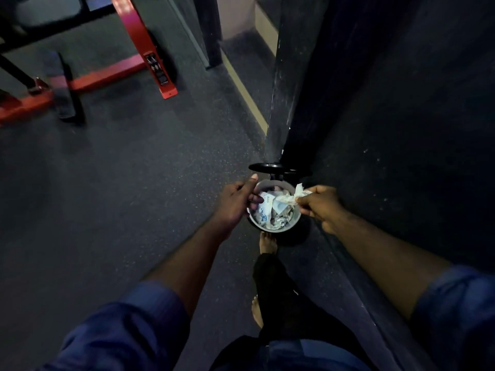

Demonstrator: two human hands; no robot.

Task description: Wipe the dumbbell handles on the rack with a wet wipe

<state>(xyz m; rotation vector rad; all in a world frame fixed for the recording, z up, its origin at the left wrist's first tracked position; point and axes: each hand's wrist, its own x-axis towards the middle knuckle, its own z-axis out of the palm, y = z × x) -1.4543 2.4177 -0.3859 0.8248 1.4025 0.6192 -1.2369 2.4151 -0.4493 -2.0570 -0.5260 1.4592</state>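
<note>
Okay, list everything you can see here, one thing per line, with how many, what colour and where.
bin: one, grey rim, on the floor at centre
lid: one, black, raised behind the bin
rubbish: a heap, pale crumpled paper, inside the bin
wipe: one, whitish, crumpled, over the bin's right rim
machine frame: one, red, upper left
floor: dark, speckled, left and centre
wall: dark, along the right
sleeves: two, blue, bottom corners
feet: two, bare, one at the bin's front, one nearer
left hand: by the bin's left rim, fingers curled, contact unclear
right hand: pinches the wipe
</note>
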